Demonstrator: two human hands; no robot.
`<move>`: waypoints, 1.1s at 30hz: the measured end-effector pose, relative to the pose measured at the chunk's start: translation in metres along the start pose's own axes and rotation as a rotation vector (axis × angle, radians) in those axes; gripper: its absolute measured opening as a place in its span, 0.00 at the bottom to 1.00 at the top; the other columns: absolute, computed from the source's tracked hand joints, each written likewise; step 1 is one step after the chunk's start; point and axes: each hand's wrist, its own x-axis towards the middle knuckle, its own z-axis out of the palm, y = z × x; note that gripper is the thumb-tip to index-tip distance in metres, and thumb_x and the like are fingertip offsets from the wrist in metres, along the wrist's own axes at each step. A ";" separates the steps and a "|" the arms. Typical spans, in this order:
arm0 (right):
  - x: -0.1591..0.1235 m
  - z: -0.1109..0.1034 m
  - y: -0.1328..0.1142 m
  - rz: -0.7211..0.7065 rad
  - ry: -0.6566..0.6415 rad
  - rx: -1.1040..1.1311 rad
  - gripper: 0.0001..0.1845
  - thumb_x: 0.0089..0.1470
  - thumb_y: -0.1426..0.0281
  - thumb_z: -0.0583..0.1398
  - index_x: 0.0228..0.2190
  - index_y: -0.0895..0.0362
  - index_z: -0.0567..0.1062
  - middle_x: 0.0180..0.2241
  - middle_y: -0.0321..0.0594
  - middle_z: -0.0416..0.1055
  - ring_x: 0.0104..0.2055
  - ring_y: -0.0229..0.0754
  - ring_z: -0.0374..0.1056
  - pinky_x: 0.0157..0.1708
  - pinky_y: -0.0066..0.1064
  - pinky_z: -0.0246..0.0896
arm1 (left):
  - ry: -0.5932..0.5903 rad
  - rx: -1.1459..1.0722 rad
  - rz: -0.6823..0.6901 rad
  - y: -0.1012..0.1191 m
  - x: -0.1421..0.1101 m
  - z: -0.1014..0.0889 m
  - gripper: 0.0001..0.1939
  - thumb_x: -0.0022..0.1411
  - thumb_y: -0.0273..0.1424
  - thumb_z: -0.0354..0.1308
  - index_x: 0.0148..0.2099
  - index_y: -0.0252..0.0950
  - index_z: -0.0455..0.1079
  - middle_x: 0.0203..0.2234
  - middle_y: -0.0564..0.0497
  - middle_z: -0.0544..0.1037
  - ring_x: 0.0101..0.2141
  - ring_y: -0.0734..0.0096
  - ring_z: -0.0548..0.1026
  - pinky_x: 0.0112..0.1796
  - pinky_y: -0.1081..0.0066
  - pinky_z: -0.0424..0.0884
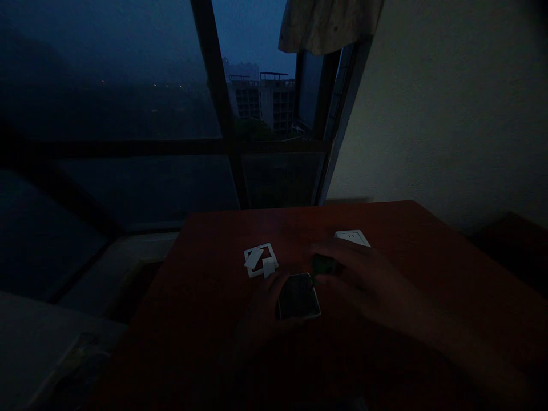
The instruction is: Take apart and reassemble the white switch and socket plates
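Note:
My left hand (265, 311) is closed around the left side of a square, white-rimmed housing (317, 305) with a dark face or inside. The housing looks like part of a wall switch or socket. Just right of it and slightly above, my right hand (359, 274) pinches a small dark green piece (322, 265), which may be a circuit board; the dim light hides its detail. Behind my left hand lies a white square frame (274, 253) with two loose white plates (254, 257) on it. Beyond my right hand sits a white wall socket (353, 237), partly covered by the hand.
The reddish-brown table (205, 274) reaches toward a dark-framed window (226, 114), with a building and evening sky outside. A short curtain (329, 23) hangs at the top. A pale wall (445, 114) stands on the right. The room is very dark.

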 end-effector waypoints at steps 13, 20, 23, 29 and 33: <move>0.009 0.008 -0.003 0.138 0.006 -0.195 0.19 0.59 0.68 0.52 0.53 0.55 0.61 0.45 0.47 0.72 0.41 0.46 0.71 0.36 0.35 0.65 | 0.017 0.031 -0.006 0.000 -0.001 0.002 0.44 0.48 0.40 0.68 0.64 0.41 0.53 0.61 0.43 0.57 0.59 0.51 0.58 0.57 0.54 0.58; 0.002 0.013 0.005 0.186 0.063 -0.223 0.17 0.60 0.65 0.53 0.50 0.54 0.62 0.39 0.43 0.74 0.36 0.46 0.72 0.31 0.34 0.64 | 0.008 0.013 -0.003 0.001 0.000 0.002 0.44 0.49 0.43 0.68 0.64 0.42 0.52 0.61 0.42 0.57 0.59 0.50 0.57 0.58 0.52 0.57; 0.003 0.018 0.001 0.213 0.108 -0.366 0.18 0.59 0.59 0.54 0.48 0.54 0.64 0.36 0.44 0.75 0.30 0.46 0.72 0.24 0.31 0.60 | 0.004 0.014 0.003 -0.002 0.000 0.002 0.44 0.49 0.43 0.67 0.64 0.43 0.52 0.62 0.42 0.56 0.60 0.49 0.56 0.58 0.51 0.56; 0.005 0.024 -0.004 0.260 0.122 -0.436 0.19 0.58 0.56 0.54 0.45 0.56 0.65 0.35 0.44 0.75 0.28 0.47 0.72 0.21 0.31 0.57 | -0.005 0.022 0.014 -0.002 0.001 0.001 0.44 0.49 0.42 0.67 0.64 0.42 0.52 0.61 0.43 0.57 0.60 0.50 0.57 0.57 0.53 0.57; 0.003 0.022 -0.003 0.291 0.087 -0.290 0.17 0.59 0.60 0.54 0.47 0.55 0.64 0.36 0.43 0.74 0.28 0.45 0.72 0.22 0.32 0.59 | 0.005 0.033 -0.005 0.000 -0.001 0.003 0.46 0.49 0.45 0.67 0.65 0.42 0.50 0.62 0.43 0.55 0.60 0.50 0.56 0.58 0.53 0.57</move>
